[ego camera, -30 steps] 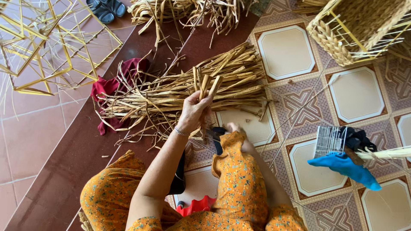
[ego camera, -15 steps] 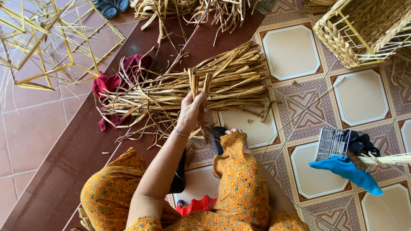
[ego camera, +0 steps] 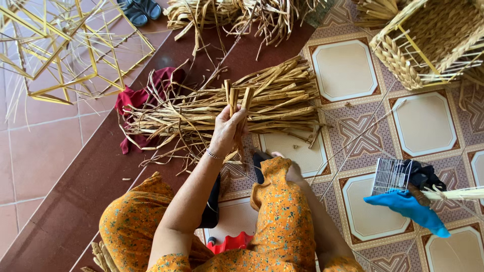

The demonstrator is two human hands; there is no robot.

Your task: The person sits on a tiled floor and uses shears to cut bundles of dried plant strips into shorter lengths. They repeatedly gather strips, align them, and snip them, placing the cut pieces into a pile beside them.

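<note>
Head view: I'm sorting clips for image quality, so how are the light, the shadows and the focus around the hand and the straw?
Head view: soft, even daylight, no harsh glare; the left hand gripping a few straw strips looks sharp, as does the straw bundle below it; only faint shadows under the bundle on the tiled floor; the right hand is hidden behind the knee; the yellow wire frame bends slightly near the corner.

My orange floral dress (ego camera: pixel 282 216) sits over patterned cream-and-brown floor tiles (ego camera: pixel 348 70). The dried strips (ego camera: pixel 272 95) are tan, the cloth (ego camera: pixel 151 90) under them deep red, the wire frame (ego camera: pixel 65 45) yellow, another cloth (ego camera: pixel 408 209) bright blue.
</note>
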